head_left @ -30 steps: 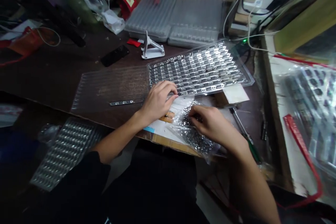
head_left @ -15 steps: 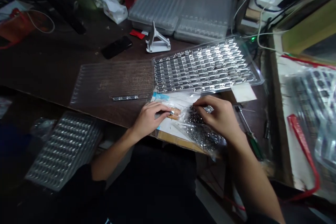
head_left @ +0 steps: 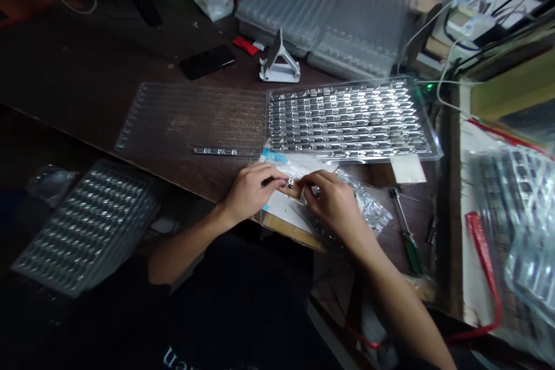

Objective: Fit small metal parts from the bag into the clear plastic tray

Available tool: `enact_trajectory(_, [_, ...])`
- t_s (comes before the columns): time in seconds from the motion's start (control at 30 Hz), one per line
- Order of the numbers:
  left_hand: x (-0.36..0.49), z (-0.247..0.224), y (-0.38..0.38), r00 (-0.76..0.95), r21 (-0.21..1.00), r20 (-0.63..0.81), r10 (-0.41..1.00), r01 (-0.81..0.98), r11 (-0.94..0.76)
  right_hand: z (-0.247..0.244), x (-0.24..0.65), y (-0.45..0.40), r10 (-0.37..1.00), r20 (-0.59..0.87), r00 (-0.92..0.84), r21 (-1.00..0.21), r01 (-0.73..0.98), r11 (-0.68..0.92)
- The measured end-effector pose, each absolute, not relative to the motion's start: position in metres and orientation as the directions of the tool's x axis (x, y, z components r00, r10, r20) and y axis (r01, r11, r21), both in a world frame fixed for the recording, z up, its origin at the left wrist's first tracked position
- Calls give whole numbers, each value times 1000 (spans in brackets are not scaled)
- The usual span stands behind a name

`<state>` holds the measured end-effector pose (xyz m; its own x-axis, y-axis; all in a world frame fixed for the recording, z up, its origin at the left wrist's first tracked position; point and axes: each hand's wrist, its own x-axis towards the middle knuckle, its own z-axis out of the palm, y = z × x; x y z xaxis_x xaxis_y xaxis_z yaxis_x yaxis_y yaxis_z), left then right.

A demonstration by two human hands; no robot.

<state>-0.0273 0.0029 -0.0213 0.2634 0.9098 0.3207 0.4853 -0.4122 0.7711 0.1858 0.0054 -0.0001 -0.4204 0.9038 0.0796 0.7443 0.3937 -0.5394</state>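
My left hand (head_left: 250, 189) pinches a small metal connector (head_left: 290, 183) over a small orange-brown block (head_left: 295, 191). Close by on the right, my right hand (head_left: 332, 196) has its fingertips pressed together at the block's right end; anything between them is too small to make out. A plastic bag of small metal parts (head_left: 375, 208) lies beneath and beyond the right hand. Behind the hands, a clear tray (head_left: 433, 147) holds rows of metal connectors. To its left lies a clear ribbed tray (head_left: 173, 121) with a short row of connectors (head_left: 215, 151) at its front edge.
A black phone (head_left: 208, 62) and a white stand (head_left: 280, 69) are behind the trays. Stacked clear trays (head_left: 286, 6) stand at the back. A green-handled screwdriver (head_left: 411, 248) lies at right. More filled trays (head_left: 82, 231) sit low at left.
My right hand has moved left from the bag of parts to the block, close to my left hand. The left hand keeps its pinch on the connector. The camera view has shifted.
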Motion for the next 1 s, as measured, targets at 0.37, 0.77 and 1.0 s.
enact_trajectory(0.37, [-37, -19, -10, 295, 554, 206, 933, 751, -359, 8, 172, 1, 771, 9, -637, -416, 698, 582])
enact_trajectory(0.77, [6, -20, -2, 295, 681, 374, 879, 557, -476, 27, 245, 6, 850, -263, -456, -415, 849, 327])
enact_trajectory(1.0, [6, -20, -2, 302, 673, 297, 906, 607, -423, 31, 244, 5, 856, -182, -484, -508, 791, 340])
